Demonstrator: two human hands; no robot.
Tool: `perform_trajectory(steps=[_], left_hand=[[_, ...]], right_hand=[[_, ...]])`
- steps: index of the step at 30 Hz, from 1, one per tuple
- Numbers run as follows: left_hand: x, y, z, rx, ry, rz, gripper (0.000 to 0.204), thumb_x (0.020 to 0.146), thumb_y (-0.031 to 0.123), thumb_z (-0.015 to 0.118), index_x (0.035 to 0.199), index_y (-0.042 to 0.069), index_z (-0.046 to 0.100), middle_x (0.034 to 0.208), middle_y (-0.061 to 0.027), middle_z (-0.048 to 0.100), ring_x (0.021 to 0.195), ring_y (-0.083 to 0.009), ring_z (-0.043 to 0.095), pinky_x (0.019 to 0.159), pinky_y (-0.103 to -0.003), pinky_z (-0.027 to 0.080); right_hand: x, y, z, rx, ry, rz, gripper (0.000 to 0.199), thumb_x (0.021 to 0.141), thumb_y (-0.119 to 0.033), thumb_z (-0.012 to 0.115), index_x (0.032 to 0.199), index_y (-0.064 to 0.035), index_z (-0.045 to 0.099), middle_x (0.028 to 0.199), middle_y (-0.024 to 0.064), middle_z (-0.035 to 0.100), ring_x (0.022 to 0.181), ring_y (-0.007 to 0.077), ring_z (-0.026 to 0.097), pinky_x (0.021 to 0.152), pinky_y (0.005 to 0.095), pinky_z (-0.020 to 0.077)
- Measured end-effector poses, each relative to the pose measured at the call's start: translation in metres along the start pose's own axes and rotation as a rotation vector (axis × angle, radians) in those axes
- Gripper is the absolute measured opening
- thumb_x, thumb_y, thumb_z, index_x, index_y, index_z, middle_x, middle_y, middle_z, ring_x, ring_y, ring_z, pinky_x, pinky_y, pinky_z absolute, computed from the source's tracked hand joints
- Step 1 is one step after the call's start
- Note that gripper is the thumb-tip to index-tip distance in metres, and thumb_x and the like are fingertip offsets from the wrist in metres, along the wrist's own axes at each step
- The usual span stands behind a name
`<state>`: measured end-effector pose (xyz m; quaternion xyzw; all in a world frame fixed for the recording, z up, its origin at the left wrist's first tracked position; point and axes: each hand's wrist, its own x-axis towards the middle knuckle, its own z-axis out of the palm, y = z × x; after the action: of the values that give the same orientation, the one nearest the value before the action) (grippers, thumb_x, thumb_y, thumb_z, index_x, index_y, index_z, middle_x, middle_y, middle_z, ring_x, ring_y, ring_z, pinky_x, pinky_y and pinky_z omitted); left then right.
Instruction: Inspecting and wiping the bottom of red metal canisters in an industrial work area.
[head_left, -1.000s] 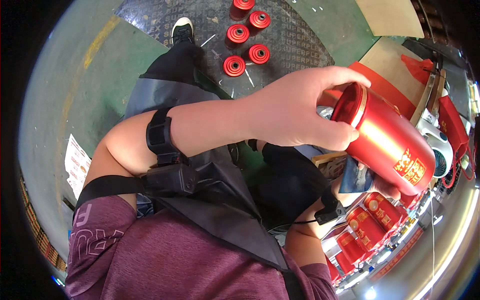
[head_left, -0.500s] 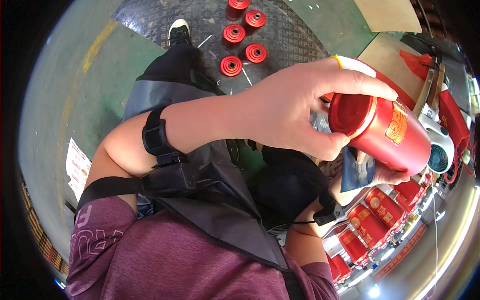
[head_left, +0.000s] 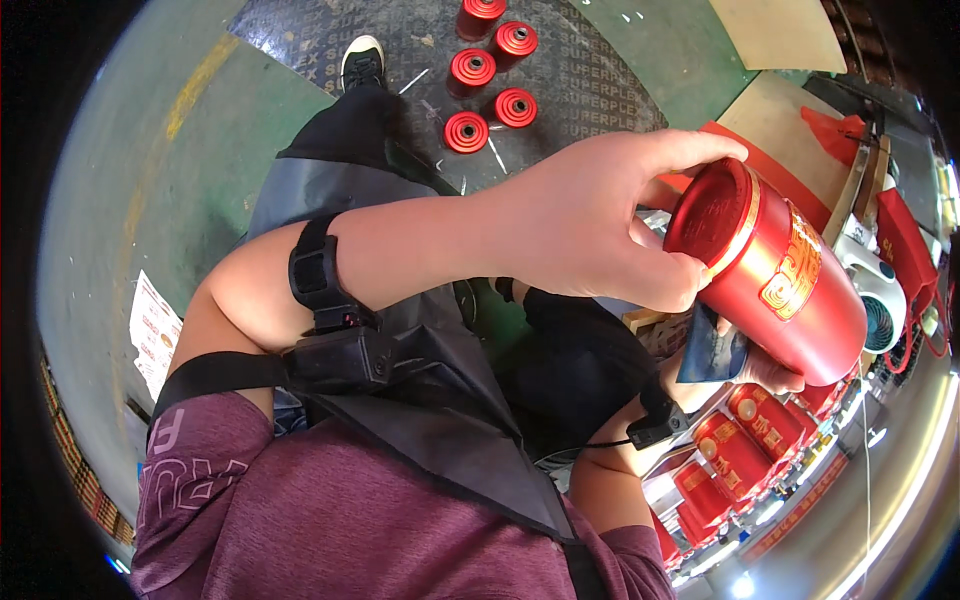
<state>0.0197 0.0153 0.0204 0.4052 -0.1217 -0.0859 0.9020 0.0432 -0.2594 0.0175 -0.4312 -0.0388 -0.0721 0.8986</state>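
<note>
A glossy red canister (head_left: pixel 790 285) with a raised gold emblem and a gold ring near its end is tilted at the right, its round end toward my left hand. My left hand (head_left: pixel 610 220) reaches across from the left, closed on that end, thumb at the ring and a finger along the far edge. Under the canister's lower side is my right hand (head_left: pixel 765 372), partly hidden, with its fingers closed against it. A dark blue flat piece (head_left: pixel 713 345), perhaps cloth or film, lies at my right hand; how it is held cannot be made out.
Several red canisters (head_left: pixel 466 131) stand on a dark board (head_left: pixel 380 40) on the green floor, beyond my knees. At the right are a small white fan (head_left: pixel 878 300), a red bag (head_left: pixel 830 130), and rows of red packages (head_left: pixel 735 450). A shoe (head_left: pixel 362 62) rests at the board's edge.
The canister has tilted further downward and turned, so more of its gold emblem faces me. My left fingers have drawn back toward its near end, and my right hand has shifted slightly lower.
</note>
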Motion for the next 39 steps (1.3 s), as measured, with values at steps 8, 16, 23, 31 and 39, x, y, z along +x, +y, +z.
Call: perform_trajectory(steps=[8,16,23,31,39], left_hand=[[0.0,0.003,-0.001,-0.018,0.026,-0.021,0.07,0.082,0.016,0.072,0.144,-0.004,0.047,0.126,-0.0161,0.065,0.118,-0.0213,0.064,0.094,-0.035,0.057],[0.0,-0.001,-0.003,-0.024,-0.007,-0.039,0.07,0.09,0.0,0.062,0.156,0.004,0.039,0.134,-0.0115,0.061,0.118,-0.0148,0.057,0.097,-0.032,0.05],[-0.002,-0.003,-0.003,-0.035,0.009,-0.005,0.071,0.085,0.018,0.071,0.147,-0.004,0.046,0.132,-0.0162,0.062,0.121,-0.0239,0.061,0.102,-0.038,0.051],[0.002,-0.007,-0.001,-0.04,0.049,0.017,0.07,0.085,0.018,0.07,0.148,-0.002,0.046,0.132,-0.0156,0.062,0.121,-0.0231,0.061,0.101,-0.037,0.051],[0.001,-0.005,-0.003,-0.052,0.041,-0.04,0.066,0.087,0.016,0.068,0.147,-0.002,0.047,0.13,-0.015,0.063,0.119,-0.0215,0.061,0.101,-0.037,0.051]], right_hand=[[-0.004,0.004,-0.007,-0.023,0.013,-0.049,0.119,0.066,-0.064,0.089,0.156,-0.0086,0.034,0.157,0.015,0.041,0.146,0.0356,0.039,0.123,0.0615,0.0313],[-0.007,-0.001,-0.009,0.398,-0.278,0.143,0.11,0.071,-0.056,0.09,0.155,-0.004,0.042,0.158,0.0143,0.045,0.147,0.0341,0.039,0.124,0.0582,0.0274],[-0.004,0.001,-0.023,0.268,-0.285,0.048,0.112,0.076,-0.065,0.081,0.158,-0.0068,0.032,0.156,0.0157,0.043,0.147,0.0335,0.038,0.121,0.0601,0.0354],[-0.007,-0.001,-0.011,0.167,-0.259,0.018,0.111,0.076,-0.063,0.082,0.158,-0.0088,0.031,0.157,0.0158,0.04,0.146,0.034,0.04,0.121,0.0606,0.036],[-0.002,-0.008,-0.022,0.055,-0.325,0.003,0.111,0.075,-0.061,0.084,0.158,-0.0096,0.031,0.158,0.0158,0.039,0.145,0.0346,0.04,0.12,0.0622,0.0353]])
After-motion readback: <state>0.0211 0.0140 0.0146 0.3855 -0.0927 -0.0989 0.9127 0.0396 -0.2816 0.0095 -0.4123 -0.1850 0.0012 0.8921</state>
